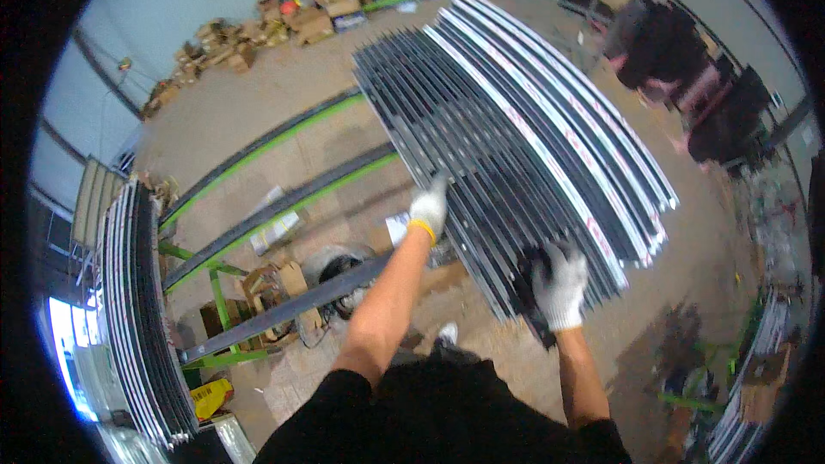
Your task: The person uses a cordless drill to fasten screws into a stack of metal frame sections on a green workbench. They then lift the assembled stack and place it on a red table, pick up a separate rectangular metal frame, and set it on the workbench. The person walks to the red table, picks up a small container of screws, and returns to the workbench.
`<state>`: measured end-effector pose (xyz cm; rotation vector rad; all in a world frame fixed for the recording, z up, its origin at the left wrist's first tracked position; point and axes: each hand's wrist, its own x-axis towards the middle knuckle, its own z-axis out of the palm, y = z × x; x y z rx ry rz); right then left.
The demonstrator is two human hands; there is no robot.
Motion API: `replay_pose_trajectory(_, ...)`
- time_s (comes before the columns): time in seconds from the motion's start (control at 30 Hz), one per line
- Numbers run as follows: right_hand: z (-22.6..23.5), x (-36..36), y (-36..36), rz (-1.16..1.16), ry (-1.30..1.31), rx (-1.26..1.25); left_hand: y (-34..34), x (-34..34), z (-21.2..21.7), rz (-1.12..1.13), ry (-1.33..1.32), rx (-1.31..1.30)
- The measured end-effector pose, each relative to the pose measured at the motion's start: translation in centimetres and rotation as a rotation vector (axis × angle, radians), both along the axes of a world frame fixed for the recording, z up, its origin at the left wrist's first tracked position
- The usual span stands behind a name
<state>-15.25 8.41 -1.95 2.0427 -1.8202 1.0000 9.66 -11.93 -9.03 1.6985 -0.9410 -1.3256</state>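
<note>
Single head-worn fisheye view, steeply down onto stacked metal profiles (516, 155) close below.

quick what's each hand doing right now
left hand: flat on the stacked metal profiles, not gripping
right hand: closed on a dark tool at the stack's end

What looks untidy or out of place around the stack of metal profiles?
Torn cardboard scraps lie strewn along the far wall, and more cardboard sits under the green rack. The profile stack itself looks orderly.

Both arms reached forward, bare forearms, white gloves on; left hand (429, 207) lay flat, right hand (559, 285) was curled shut.
</note>
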Motion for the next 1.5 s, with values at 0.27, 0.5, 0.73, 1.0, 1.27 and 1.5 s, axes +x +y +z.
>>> replay_pose_trajectory(0.27, 1.6, 4.4, 4.0, 0.057, -0.057, 0.269, -1.4, 0.8, -1.0, 0.115, 0.765, 0.021)
replay_pose_trajectory(0.5, 1.4, 5.8, 6.6, 0.047, -0.037, 0.383, -0.9, 1.8, -1.1, 0.161, 0.617, -0.034)
replay_pose_trajectory(0.73, -0.5, 9.2, 7.9, 0.183, -0.179, 0.696, 1.7, 7.4, -0.6, 0.172, 0.516, -0.02)
replay_pose_trajectory(1.0, -6.4, 10.9, 7.4, 0.291, -0.661, 0.918, 3.7, 11.9, -1.2, 0.194, 0.434, -0.016)
replay_pose_trajectory(1.27, -6.6, 9.5, 8.7, 0.225, -0.868, 0.806, 5.3, 16.0, -1.6, -0.054, 0.143, -0.017)
replay_pose_trajectory(1.5, -8.1, 6.1, 7.1, 0.016, -1.021, 0.874, 9.0, 18.8, 1.1, 0.24, -0.297, -0.16)
